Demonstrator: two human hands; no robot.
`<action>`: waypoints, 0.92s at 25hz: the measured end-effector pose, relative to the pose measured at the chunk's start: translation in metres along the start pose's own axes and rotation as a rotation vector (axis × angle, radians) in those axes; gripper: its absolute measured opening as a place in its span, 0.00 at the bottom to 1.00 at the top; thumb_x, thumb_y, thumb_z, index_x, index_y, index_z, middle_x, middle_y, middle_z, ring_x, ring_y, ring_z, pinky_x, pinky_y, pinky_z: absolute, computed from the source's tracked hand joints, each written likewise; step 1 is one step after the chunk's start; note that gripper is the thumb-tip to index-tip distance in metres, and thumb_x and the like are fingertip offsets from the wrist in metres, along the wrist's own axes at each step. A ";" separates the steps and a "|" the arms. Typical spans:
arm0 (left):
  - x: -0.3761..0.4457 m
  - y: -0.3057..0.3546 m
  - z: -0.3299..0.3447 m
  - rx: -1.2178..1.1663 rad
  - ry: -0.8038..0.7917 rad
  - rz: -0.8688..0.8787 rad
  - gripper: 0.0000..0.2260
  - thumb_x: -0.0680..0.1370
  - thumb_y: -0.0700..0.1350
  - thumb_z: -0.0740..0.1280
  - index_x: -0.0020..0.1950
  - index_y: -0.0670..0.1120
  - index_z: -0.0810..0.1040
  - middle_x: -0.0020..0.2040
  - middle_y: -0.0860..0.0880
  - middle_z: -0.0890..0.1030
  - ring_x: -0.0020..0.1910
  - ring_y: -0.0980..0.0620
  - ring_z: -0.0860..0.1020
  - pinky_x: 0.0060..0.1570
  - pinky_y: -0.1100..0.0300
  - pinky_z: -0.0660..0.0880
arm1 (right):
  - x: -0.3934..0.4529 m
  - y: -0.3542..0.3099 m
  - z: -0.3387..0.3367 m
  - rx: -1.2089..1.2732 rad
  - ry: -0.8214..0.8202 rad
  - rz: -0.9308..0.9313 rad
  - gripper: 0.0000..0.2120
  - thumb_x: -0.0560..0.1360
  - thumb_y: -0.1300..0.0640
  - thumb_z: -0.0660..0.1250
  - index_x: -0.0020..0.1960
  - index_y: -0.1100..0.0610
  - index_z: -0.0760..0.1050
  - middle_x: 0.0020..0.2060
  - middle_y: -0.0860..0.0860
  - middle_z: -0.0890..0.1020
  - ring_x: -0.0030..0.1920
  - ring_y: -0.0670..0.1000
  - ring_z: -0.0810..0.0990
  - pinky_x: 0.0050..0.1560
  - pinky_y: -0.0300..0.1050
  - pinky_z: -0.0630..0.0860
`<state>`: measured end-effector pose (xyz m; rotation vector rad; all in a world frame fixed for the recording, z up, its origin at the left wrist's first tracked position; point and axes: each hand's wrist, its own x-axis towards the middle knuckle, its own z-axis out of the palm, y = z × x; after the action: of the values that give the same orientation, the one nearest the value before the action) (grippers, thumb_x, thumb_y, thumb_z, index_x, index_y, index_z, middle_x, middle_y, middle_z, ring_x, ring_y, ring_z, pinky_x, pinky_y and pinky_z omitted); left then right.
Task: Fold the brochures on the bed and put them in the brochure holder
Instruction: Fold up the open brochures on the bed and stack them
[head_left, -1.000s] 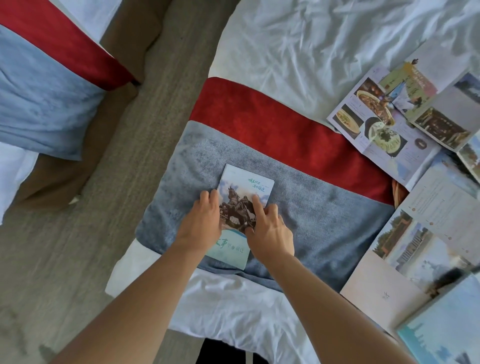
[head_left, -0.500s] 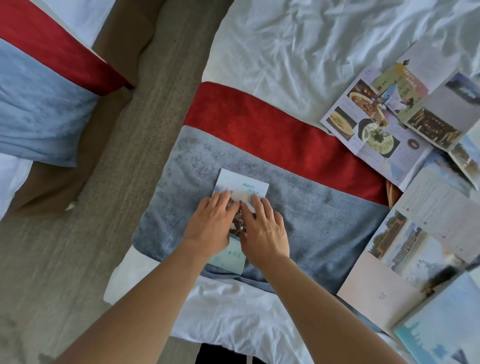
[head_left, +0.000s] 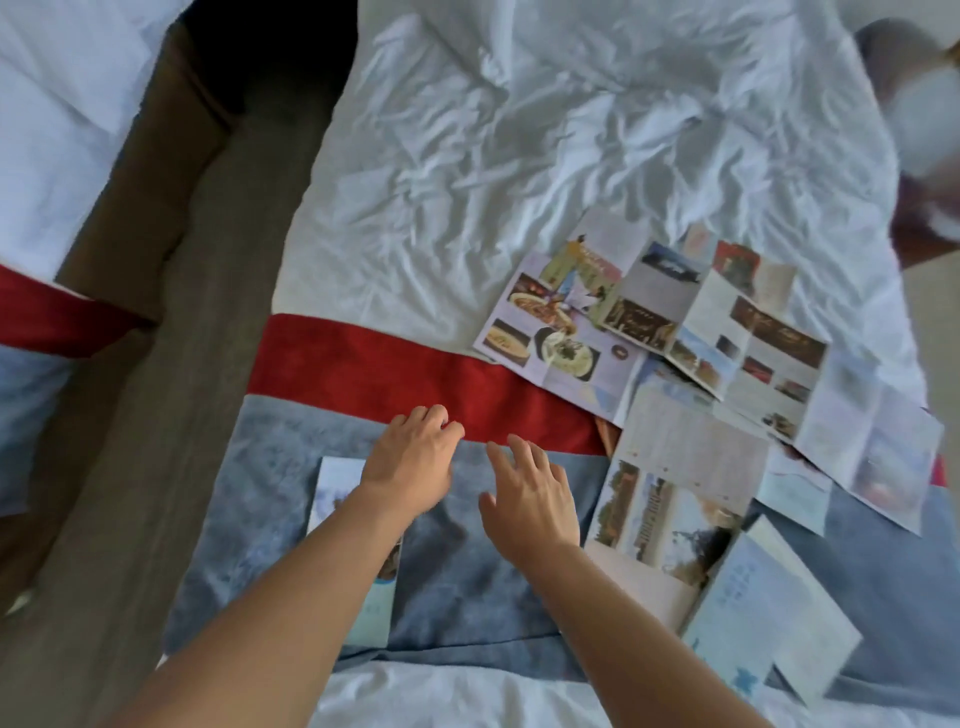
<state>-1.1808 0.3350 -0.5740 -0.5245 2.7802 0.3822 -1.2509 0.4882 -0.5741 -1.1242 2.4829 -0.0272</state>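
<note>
Both hands are up off the paper now and holding nothing. The left hand (head_left: 410, 465) hovers with its fingers loosely curled over the seam where the red band (head_left: 374, 371) meets the grey-blue bed runner (head_left: 260, 519); the right hand (head_left: 530, 499) floats just beside it, fingers spread and relaxed. Half a second ago both were pressing flat on the folded brochure (head_left: 337, 486). That brochure now lies behind and beneath the left forearm on the runner, partly covered by the arm, its near end close to the runner's front edge.

Ahead of the fingertips there's open room: bare red band, then a wide stretch of rumpled white sheet (head_left: 519, 156). To the right of the right hand the space closes fast. The unfolded brochures (head_left: 675, 364) are spread in an overlapping pile, the nearest sheet's edge just beside the right wrist. Left of the left hand, the runner drops off the bed edge to the brown floor (head_left: 156, 415).
</note>
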 end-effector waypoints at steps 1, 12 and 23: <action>0.009 0.014 -0.003 -0.027 -0.003 0.008 0.14 0.77 0.42 0.62 0.62 0.49 0.75 0.59 0.50 0.74 0.57 0.47 0.72 0.55 0.53 0.69 | -0.003 0.015 -0.005 0.005 0.001 0.029 0.27 0.78 0.49 0.64 0.75 0.52 0.64 0.74 0.53 0.65 0.74 0.55 0.63 0.69 0.52 0.64; 0.052 0.169 0.073 -0.307 -0.354 -0.178 0.15 0.78 0.51 0.65 0.63 0.49 0.73 0.57 0.48 0.80 0.55 0.46 0.78 0.50 0.54 0.74 | -0.070 0.189 0.011 0.103 -0.098 0.264 0.21 0.78 0.48 0.61 0.71 0.49 0.68 0.69 0.51 0.71 0.67 0.55 0.70 0.66 0.54 0.66; 0.050 0.223 0.112 -0.549 -0.378 -0.399 0.23 0.78 0.47 0.68 0.72 0.49 0.66 0.56 0.48 0.80 0.50 0.51 0.79 0.39 0.60 0.73 | -0.100 0.245 0.053 0.234 -0.153 0.210 0.29 0.77 0.49 0.65 0.75 0.49 0.61 0.73 0.50 0.67 0.70 0.54 0.68 0.69 0.53 0.67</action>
<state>-1.2869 0.5545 -0.6485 -0.9870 2.1234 1.0328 -1.3472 0.7337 -0.6318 -0.7387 2.3744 -0.1606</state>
